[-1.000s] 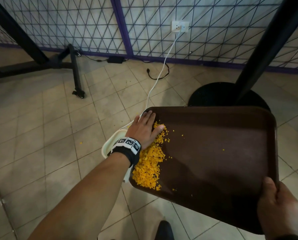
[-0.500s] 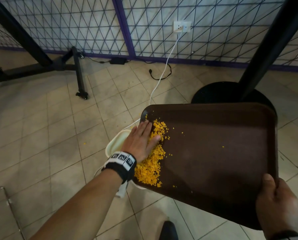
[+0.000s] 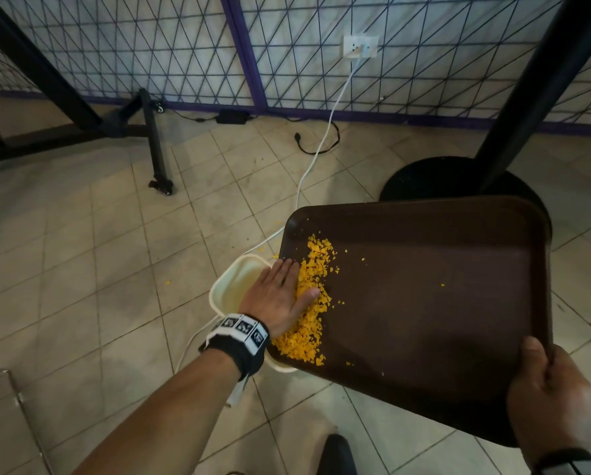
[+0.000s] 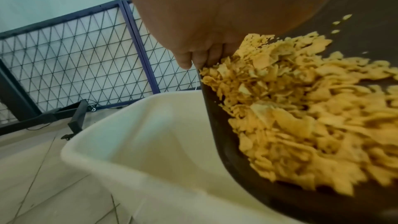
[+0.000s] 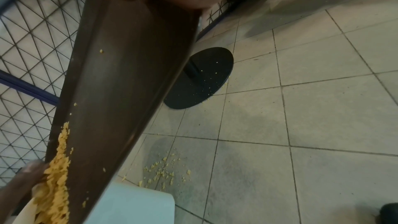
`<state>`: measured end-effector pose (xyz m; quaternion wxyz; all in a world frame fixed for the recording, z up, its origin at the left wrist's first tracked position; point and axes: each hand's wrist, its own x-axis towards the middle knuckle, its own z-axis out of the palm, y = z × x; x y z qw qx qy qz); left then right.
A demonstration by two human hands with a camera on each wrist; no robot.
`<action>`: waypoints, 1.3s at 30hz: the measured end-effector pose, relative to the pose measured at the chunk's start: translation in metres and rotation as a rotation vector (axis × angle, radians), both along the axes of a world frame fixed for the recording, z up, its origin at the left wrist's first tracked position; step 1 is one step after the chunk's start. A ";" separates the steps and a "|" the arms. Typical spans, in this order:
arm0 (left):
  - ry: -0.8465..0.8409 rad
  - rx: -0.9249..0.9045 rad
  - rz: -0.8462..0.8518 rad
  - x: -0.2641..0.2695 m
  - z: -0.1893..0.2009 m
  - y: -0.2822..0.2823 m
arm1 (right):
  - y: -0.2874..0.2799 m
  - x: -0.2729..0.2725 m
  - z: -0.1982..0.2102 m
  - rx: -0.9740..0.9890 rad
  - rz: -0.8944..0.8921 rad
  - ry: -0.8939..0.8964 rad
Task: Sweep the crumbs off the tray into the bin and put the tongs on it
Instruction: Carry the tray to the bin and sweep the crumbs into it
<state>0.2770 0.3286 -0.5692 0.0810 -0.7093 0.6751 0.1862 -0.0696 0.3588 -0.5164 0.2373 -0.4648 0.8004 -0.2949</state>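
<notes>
From the head view, the brown tray (image 3: 441, 303) is held tilted over the cream bin (image 3: 232, 286) on the tiled floor (image 3: 81, 269), its low left edge above the bin's mouth so that the yellow crumbs (image 3: 307, 303) can slide in. The left hand (image 3: 280, 296) lies flat with straight fingers on the heap at that edge, placed to push it over, while the right hand (image 3: 551, 402) clamps the tray's near right corner, thumb on top, to hold the slope. The tongs are nowhere in sight. In the left wrist view the crumbs (image 4: 301, 117) are banked against the tray's rim (image 4: 217, 134) right above the open bin (image 4: 140, 142); the fingertips (image 4: 193, 57) barely show past the palm. The right wrist view looks along the tray (image 5: 129, 74); the gripping fingers are cut off at the top, and scattered crumbs on the floor (image 5: 165, 175) beside the bin suggest some missed.
</notes>
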 end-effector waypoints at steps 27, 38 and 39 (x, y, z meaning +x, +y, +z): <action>0.166 -0.223 0.012 -0.054 0.017 -0.043 | 0.000 -0.002 0.004 0.016 -0.023 -0.061; 0.010 -0.083 -0.087 -0.061 -0.007 0.022 | 0.003 -0.003 0.005 -0.009 -0.034 -0.057; 0.009 -0.103 -0.082 -0.060 -0.004 0.022 | 0.003 -0.003 0.005 -0.013 -0.032 -0.055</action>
